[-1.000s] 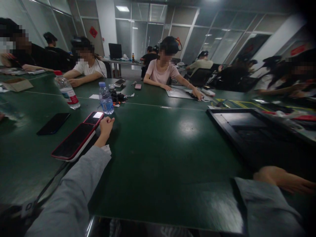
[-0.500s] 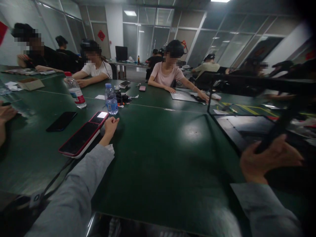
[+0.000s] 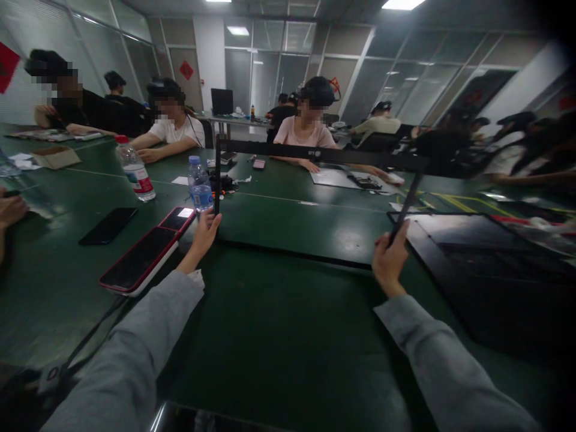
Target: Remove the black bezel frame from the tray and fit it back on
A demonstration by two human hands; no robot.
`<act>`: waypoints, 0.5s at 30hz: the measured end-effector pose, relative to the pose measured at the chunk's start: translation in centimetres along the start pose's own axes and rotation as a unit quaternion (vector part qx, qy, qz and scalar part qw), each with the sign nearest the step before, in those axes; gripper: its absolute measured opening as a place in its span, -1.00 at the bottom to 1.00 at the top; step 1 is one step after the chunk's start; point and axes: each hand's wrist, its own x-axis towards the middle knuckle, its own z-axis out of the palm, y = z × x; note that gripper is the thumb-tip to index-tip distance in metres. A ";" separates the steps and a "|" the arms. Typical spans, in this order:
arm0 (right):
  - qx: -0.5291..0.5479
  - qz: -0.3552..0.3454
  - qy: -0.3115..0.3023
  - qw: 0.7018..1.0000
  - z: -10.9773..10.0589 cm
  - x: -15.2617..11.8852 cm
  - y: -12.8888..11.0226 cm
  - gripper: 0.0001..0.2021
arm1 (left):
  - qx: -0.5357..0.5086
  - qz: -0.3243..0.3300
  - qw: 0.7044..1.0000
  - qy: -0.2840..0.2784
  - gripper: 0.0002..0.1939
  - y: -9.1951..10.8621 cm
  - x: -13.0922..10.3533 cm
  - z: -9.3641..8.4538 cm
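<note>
A thin black rectangular screen bezel [image 3: 270, 149], with an LG logo on its far bar, stands tilted over the green table [image 3: 292, 336] in front of me. The tabletop shows through its open middle. My left hand [image 3: 204, 234] is closed on its left side bar, thumb up. On the opposite side bar, my right hand [image 3: 390, 258] has its fingers wrapped round the strip. The bezel's near bar [image 3: 292, 253] is low, close to the tabletop; I cannot tell whether it touches. To the right of my right hand lies a large flat dark panel [image 3: 490, 258].
Just beyond my left hand stand a blue-capped water bottle [image 3: 200, 186] and a red-capped bottle [image 3: 137, 174]. A red-edged handheld device [image 3: 144, 252] and a black phone [image 3: 108, 226] lie left. Several people sit around; one person [image 3: 306, 129] is opposite, by a silvery panel [image 3: 333, 178].
The bezel has swung from the right to the middle in my right hand, and that hand has moved left. My left hand, earlier free of it, now grips its left side.
</note>
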 end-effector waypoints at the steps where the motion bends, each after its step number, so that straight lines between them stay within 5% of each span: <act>1: 0.006 0.013 -0.010 1.000 1.1 0.0 0.2 -0.28 | 0.016 0.002 1.000 -0.017 -0.64 0.1 -0.1 0.0; 4: -0.003 0.048 -0.047 0.998 3.5 0.6 0.8 -0.32 | 0.110 0.011 0.993 -0.031 -0.70 0.5 -0.4 -0.1; 10: 0.027 0.071 -0.158 0.985 6.9 2.2 2.7 -0.45 | 0.192 -0.022 0.980 0.051 -0.84 0.3 -0.3 -0.7; 15: 0.063 -0.002 -0.230 0.971 8.5 2.7 4.4 -0.60 | 0.201 -0.029 0.977 0.062 -0.74 -0.8 0.2 -1.1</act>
